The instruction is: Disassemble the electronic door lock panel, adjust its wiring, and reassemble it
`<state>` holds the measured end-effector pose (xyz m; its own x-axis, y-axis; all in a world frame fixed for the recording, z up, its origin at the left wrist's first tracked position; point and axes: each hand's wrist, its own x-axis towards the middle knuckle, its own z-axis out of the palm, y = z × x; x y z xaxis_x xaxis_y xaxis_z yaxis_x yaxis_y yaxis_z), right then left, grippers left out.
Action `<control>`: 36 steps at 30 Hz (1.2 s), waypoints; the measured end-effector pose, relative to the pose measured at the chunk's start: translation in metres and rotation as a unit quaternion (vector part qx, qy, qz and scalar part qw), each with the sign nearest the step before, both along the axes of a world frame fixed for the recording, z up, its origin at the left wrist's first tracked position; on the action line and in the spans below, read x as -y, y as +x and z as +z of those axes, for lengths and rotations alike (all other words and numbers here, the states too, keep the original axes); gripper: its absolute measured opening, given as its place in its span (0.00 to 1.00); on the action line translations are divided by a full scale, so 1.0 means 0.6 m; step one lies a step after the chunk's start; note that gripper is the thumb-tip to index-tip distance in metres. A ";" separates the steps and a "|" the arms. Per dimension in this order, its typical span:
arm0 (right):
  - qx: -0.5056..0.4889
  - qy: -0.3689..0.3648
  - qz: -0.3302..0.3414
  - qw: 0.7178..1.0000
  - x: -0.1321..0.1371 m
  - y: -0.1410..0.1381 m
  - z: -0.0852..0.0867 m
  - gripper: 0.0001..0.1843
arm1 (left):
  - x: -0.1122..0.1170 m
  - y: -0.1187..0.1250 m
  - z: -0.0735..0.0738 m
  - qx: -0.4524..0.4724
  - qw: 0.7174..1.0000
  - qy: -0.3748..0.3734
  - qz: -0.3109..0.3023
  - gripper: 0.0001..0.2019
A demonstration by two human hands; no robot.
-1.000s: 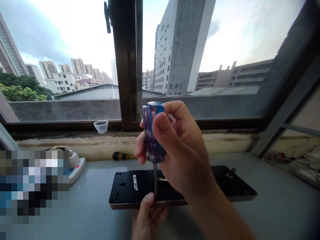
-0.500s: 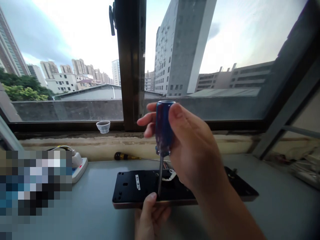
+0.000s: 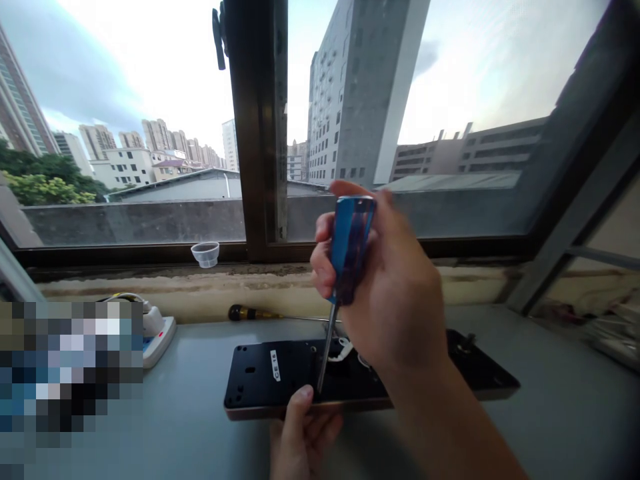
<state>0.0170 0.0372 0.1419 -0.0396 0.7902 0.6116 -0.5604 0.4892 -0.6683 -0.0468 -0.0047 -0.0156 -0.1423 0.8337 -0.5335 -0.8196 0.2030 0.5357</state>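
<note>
My right hand (image 3: 390, 287) is wrapped round the blue handle of a screwdriver (image 3: 353, 247). Its shaft slants down to the left, and the tip meets the black panel close to its near edge. That panel belongs to a long, flat black device (image 3: 255, 390) with a bronze-coloured side and a white "CE 15" label. My left hand (image 3: 300, 433) grips the device's near edge, thumb on top beside the screwdriver tip and fingers underneath. A white cable (image 3: 340, 352) comes out of the panel's middle, partly hidden by my right hand. What the tip touches is too small to make out.
Behind the device lies a second screwdriver (image 3: 255, 313) with a black and yellow handle. A clear plastic cup (image 3: 205, 255) stands on the window ledge. To the left is a white power strip (image 3: 163, 341) with a plug, beside a blurred-out area. The grey table (image 3: 200, 433) meets the window wall.
The screwdriver handle has tipped to the right and turned, its tip staying at the same spot. My right hand's fingers have curled closer round the handle. My left hand and the device hold still.
</note>
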 end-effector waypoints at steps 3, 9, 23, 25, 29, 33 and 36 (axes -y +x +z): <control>-0.001 0.023 -0.016 1.000 -0.003 -0.002 -0.003 0.14 | 0.001 0.000 0.004 -0.002 1.000 -0.001 0.006 0.06; 0.026 -0.002 0.030 0.999 -0.009 0.001 0.001 0.18 | 0.002 0.002 0.011 -0.003 1.000 -0.007 0.010 0.06; -0.012 -0.008 -0.003 1.000 -0.011 -0.004 -0.005 0.16 | 0.004 0.000 0.001 -0.024 1.000 0.000 0.007 0.03; -0.017 0.006 -0.007 1.000 -0.011 -0.004 -0.007 0.15 | 0.004 0.000 0.001 -0.022 1.000 0.000 0.010 0.03; 0.045 0.028 -0.019 0.998 -0.010 -0.002 -0.006 0.12 | 0.005 0.002 0.006 -0.013 1.000 0.005 0.011 0.05; 0.082 0.022 -0.003 0.996 -0.013 0.002 -0.003 0.13 | 0.008 0.003 0.010 -0.006 1.000 0.011 0.016 0.06; 0.056 0.000 -0.007 0.998 -0.014 0.002 -0.003 0.14 | 0.010 0.004 0.009 -0.007 1.000 0.019 0.020 0.05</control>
<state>0.0184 0.0456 0.1399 -0.0974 0.7915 0.6034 -0.4747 0.4959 -0.7271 -0.0445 -0.0108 -0.0102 -0.1832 0.8469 -0.4991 -0.8187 0.1496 0.5544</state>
